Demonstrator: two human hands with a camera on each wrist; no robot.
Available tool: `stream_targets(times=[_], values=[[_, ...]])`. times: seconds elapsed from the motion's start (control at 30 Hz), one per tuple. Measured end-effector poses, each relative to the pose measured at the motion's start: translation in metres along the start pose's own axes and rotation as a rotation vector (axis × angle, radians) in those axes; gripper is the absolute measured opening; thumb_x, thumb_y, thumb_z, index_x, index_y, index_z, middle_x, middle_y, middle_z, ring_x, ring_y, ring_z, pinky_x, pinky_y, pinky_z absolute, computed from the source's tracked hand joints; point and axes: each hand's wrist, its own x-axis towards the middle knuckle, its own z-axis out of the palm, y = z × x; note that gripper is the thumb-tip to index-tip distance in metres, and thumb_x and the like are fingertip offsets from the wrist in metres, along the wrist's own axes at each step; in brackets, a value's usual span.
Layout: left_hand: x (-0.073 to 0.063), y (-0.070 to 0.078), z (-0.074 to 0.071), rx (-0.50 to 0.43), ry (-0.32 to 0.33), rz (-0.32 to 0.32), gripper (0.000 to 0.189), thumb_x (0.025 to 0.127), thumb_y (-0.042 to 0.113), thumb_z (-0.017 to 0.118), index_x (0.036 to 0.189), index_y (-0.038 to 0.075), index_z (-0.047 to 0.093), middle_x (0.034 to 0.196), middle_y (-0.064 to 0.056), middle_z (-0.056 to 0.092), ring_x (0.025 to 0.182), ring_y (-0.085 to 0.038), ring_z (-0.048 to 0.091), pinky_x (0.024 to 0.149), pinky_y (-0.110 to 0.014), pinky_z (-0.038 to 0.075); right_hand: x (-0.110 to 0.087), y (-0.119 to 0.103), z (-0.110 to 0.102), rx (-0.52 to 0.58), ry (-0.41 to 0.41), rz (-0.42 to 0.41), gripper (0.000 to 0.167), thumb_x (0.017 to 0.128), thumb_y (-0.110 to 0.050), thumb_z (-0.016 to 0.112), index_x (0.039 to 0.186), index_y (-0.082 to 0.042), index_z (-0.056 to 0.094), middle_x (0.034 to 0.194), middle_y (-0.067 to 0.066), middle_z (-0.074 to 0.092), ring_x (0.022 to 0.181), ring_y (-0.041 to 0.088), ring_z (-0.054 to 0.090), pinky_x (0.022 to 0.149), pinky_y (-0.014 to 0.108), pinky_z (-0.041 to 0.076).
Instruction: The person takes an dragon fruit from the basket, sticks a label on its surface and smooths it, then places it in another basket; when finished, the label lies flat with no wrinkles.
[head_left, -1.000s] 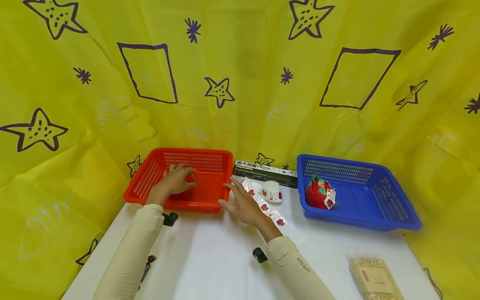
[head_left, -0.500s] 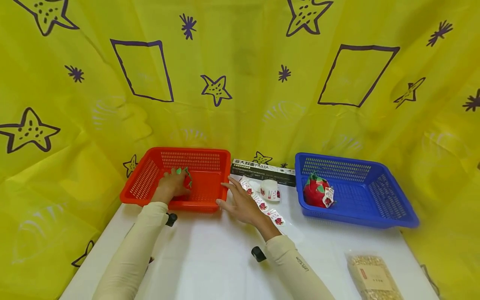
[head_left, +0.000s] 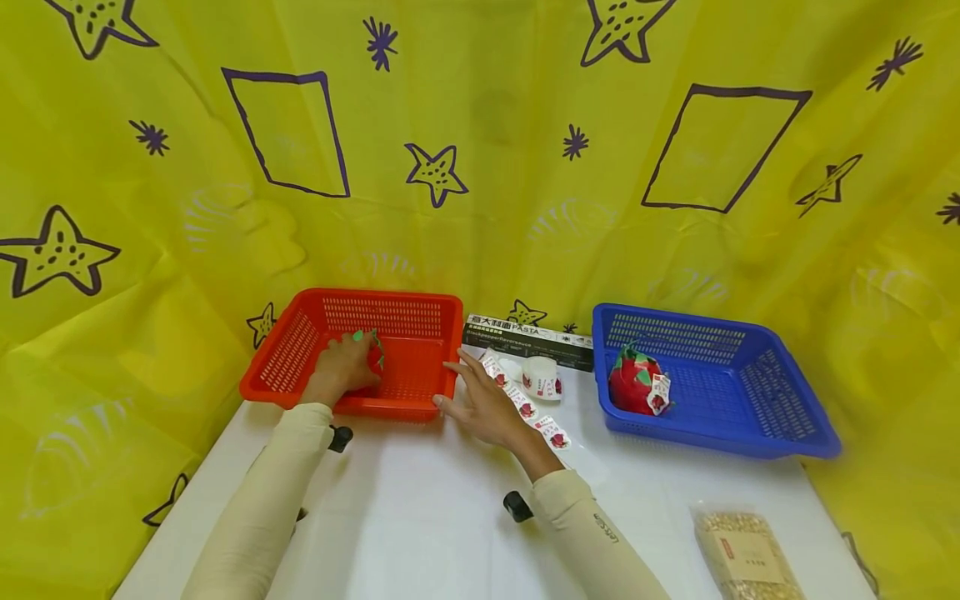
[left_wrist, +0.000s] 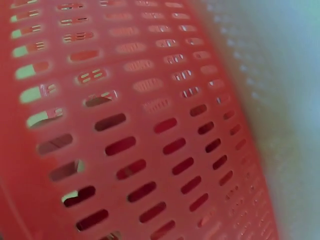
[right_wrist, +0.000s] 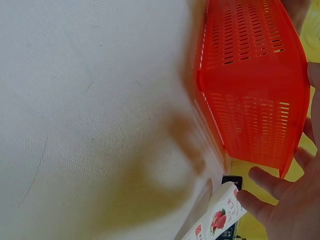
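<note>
In the head view my left hand [head_left: 337, 365] reaches over the near wall of the red basket [head_left: 420, 407] and grips a red dragon fruit [head_left: 376, 357] with green tips inside it. My palm and fingers cover much of that fruit. The perforated basket wall [left_wrist: 120, 135] fills most of the left wrist view and hides the hand. My right hand [head_left: 483, 407] rests its fingertips at the basket's right rim, fingers loosely extended; the right wrist view shows the same fingers [right_wrist: 272, 184] along the basket edge.
Beside my right hand lie a strip of fruit stickers [head_left: 527, 408] and a sticker roll [head_left: 542, 379], before a black pasta box [head_left: 529, 342]. At right, a blue basket [head_left: 720, 437] holds a stickered dragon fruit [head_left: 633, 383]. A grain packet [head_left: 746, 554] lies at front right.
My left hand has lowered over the dragon fruit and taken hold of it, its green tips now showing beside the fingers. The right hand stays at the basket's rim.
</note>
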Motion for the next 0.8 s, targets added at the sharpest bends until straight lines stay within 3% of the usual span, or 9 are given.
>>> stream_targets(times=[0.1,0.2,0.33,0.47,0.8], values=[[0.003,-0.001,-0.001,-0.015,0.025,0.011,0.061,0.083,0.026,0.079,0.133,0.002,0.054,0.129,-0.036,0.059,0.119,-0.061,0.056,0.090,-0.066,0.055,0.001,0.001,-0.002,0.001,0.007,-0.006,0.070,0.103,-0.059,0.059,0.162,-0.026,0.041,0.178,-0.004,0.015,0.151,0.041,0.044,0.115,0.069,0.040],[0.003,-0.001,-0.001,-0.027,0.034,0.019,0.067,0.085,0.028,0.079,0.139,-0.003,0.052,0.131,-0.037,0.058,0.119,-0.061,0.056,0.092,-0.068,0.054,0.000,0.001,-0.002,0.006,0.009,-0.010,0.069,0.103,-0.060,0.059,0.162,-0.027,0.042,0.178,-0.006,0.015,0.149,0.040,0.046,0.113,0.069,0.041],[-0.002,0.000,0.001,-0.036,0.050,0.020,0.070,0.086,0.030,0.078,0.139,-0.007,0.050,0.129,-0.039,0.057,0.116,-0.061,0.057,0.090,-0.068,0.055,-0.003,-0.001,-0.001,-0.002,0.002,-0.008,0.069,0.103,-0.062,0.058,0.162,-0.029,0.043,0.178,-0.007,0.016,0.149,0.039,0.046,0.113,0.071,0.040],[-0.007,0.000,0.000,-0.075,0.066,0.001,0.066,0.086,0.031,0.077,0.137,-0.003,0.052,0.131,-0.038,0.056,0.117,-0.060,0.057,0.087,-0.068,0.056,-0.005,-0.004,0.000,-0.018,-0.003,-0.012,0.070,0.103,-0.062,0.057,0.162,-0.027,0.043,0.178,-0.004,0.017,0.152,0.040,0.043,0.114,0.073,0.037],[-0.013,0.023,-0.025,-0.166,0.163,0.004,0.069,0.090,0.038,0.074,0.146,0.006,0.050,0.139,-0.035,0.053,0.121,-0.053,0.055,0.088,-0.067,0.056,0.000,0.000,-0.002,-0.032,-0.002,-0.013,0.071,0.103,-0.064,0.054,0.164,-0.028,0.040,0.178,-0.006,0.015,0.152,0.038,0.044,0.114,0.071,0.039]])
